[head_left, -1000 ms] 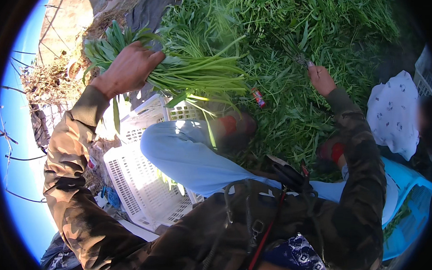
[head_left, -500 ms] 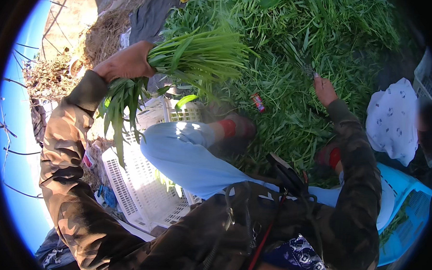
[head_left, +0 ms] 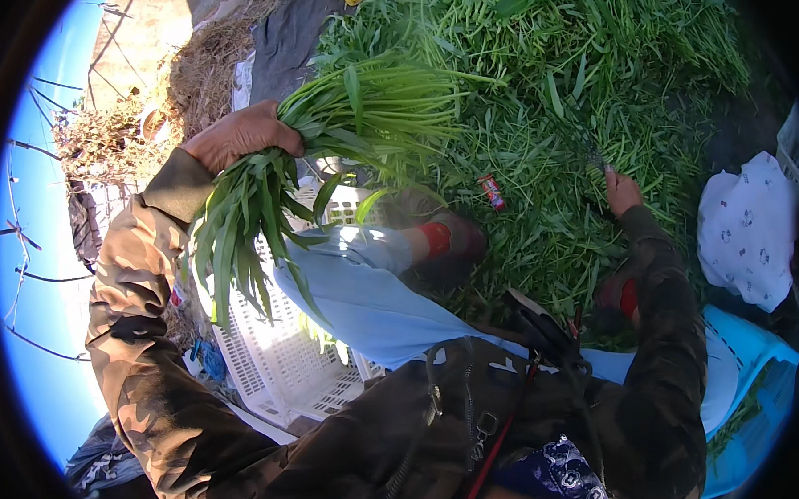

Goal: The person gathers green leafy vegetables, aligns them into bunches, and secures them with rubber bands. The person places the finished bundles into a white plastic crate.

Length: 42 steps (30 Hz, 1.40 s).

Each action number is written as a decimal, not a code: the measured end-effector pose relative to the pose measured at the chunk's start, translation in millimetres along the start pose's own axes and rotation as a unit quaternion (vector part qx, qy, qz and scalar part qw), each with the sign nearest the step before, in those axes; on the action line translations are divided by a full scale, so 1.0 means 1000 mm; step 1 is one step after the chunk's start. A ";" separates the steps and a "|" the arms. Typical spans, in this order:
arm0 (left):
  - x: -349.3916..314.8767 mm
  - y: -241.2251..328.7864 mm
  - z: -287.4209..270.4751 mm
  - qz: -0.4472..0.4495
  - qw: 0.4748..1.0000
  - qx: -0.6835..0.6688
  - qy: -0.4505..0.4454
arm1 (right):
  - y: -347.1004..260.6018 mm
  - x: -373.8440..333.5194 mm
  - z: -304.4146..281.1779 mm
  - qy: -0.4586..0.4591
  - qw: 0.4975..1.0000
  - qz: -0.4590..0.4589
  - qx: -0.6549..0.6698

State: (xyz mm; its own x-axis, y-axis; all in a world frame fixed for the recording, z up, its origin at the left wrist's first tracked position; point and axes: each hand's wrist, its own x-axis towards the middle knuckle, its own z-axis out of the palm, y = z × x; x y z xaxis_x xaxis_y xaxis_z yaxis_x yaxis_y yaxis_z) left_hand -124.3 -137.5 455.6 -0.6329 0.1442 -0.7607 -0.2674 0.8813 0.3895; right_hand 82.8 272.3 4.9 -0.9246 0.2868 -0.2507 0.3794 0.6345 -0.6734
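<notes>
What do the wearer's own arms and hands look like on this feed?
The left sleeve is long, loose and camouflage-patterned in tan, brown and near-black, ending in a plain dark olive-brown cuff. The right sleeve has the same pattern, looking darker in shade. Both the left hand and right hand are bare, without gloves.

place: outdoor farm-produce spot | signs: open sky (head_left: 50, 395), heaped leafy greens (head_left: 557, 114), white crate (head_left: 254, 359)
</notes>
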 end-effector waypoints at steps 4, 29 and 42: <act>0.012 -0.014 0.004 -0.031 0.989 -0.145 0.023 | -0.144 -0.035 0.011 0.059 0.964 -0.256 0.042; -0.022 -0.010 0.022 0.051 0.975 -0.212 0.050 | -0.087 0.028 0.020 -0.122 0.987 0.069 -0.085; -0.017 -0.008 0.013 0.068 0.997 -0.025 -0.020 | -0.190 0.010 -0.011 -0.092 0.984 -0.155 0.009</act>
State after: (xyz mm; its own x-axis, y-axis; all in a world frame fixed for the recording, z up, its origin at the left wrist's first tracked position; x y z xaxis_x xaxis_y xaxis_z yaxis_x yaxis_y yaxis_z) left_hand -102.0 -140.6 458.2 -0.6360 0.2807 -0.7188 -0.2164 0.8292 0.5153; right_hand 2.0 162.6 138.0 -0.9869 -0.0548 -0.1516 0.0787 0.6570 -0.7498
